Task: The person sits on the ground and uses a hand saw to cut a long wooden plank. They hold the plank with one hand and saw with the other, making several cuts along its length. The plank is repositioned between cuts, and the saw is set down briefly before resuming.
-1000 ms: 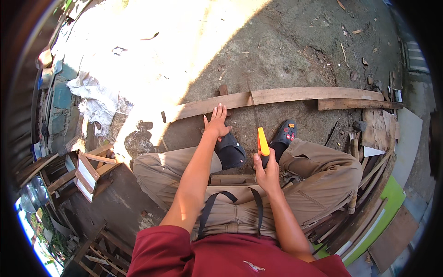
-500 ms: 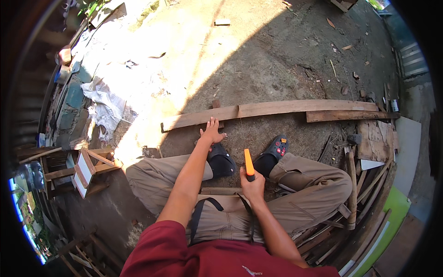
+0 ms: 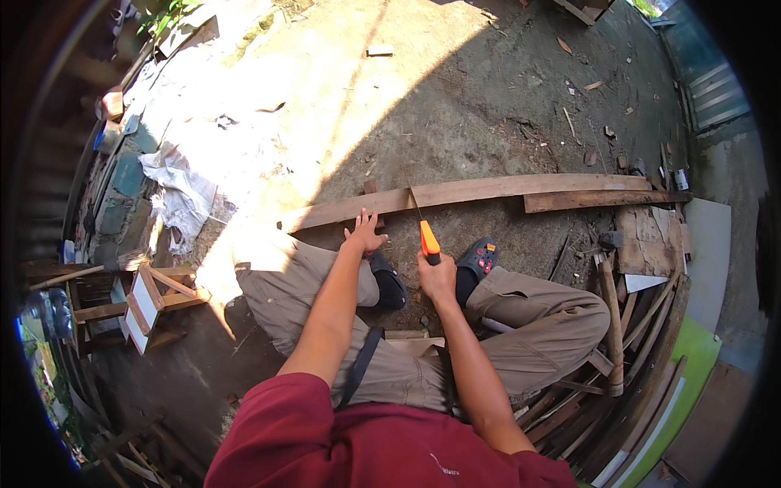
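A long wooden plank (image 3: 488, 188) lies across the ground in front of my feet. My right hand (image 3: 438, 279) is wrapped around the black grip of a handsaw (image 3: 429, 237) with an orange handle. The thin blade runs away from me and meets the plank left of its middle. My left hand (image 3: 364, 233) is open with fingers spread, at the plank's near edge above my left shoe. From this angle I cannot tell how firmly it presses on the wood. Under the plank, beside my left fingertips, a short wood block (image 3: 371, 186) pokes out.
A darker board (image 3: 606, 201) lies along the plank's right part. Scrap lumber (image 3: 612, 325) and a green panel (image 3: 687, 382) crowd the right side. To the left are a small wooden frame (image 3: 146, 305) and a white sack (image 3: 181, 191). My shoes (image 3: 480, 256) stand close behind the plank.
My right hand has pushed the saw slightly forward and tilted it, so the blade now shows lying across the plank. The left hand stays by the plank; the whole view has shifted slightly.
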`<state>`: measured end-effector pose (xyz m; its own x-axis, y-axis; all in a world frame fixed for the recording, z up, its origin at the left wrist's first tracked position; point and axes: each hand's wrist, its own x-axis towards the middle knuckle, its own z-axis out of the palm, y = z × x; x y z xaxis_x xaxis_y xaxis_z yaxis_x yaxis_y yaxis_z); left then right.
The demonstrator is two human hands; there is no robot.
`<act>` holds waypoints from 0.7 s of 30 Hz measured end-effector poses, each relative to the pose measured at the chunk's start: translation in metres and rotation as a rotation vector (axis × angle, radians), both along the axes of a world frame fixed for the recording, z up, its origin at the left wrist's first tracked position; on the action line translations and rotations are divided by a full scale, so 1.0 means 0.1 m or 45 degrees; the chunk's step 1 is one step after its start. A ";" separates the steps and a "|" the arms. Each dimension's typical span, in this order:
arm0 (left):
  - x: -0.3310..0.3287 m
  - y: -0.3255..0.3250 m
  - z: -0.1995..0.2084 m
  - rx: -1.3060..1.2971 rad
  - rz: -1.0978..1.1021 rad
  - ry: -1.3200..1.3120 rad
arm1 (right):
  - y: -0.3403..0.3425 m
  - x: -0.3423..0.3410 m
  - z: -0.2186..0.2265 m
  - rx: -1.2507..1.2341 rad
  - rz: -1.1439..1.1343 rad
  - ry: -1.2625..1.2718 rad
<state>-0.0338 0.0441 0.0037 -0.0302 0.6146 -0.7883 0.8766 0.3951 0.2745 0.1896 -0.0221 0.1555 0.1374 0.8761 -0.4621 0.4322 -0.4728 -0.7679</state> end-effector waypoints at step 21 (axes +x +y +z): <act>-0.33 -0.18 0.13 -0.008 -0.010 -0.032 | -0.38 -0.02 0.17 -0.056 0.100 -0.010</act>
<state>-0.0671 0.0260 0.0165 -0.0051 0.6100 -0.7924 0.8726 0.3897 0.2945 0.1878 -0.0603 0.1726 0.0728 0.8632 -0.4996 0.4749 -0.4705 -0.7437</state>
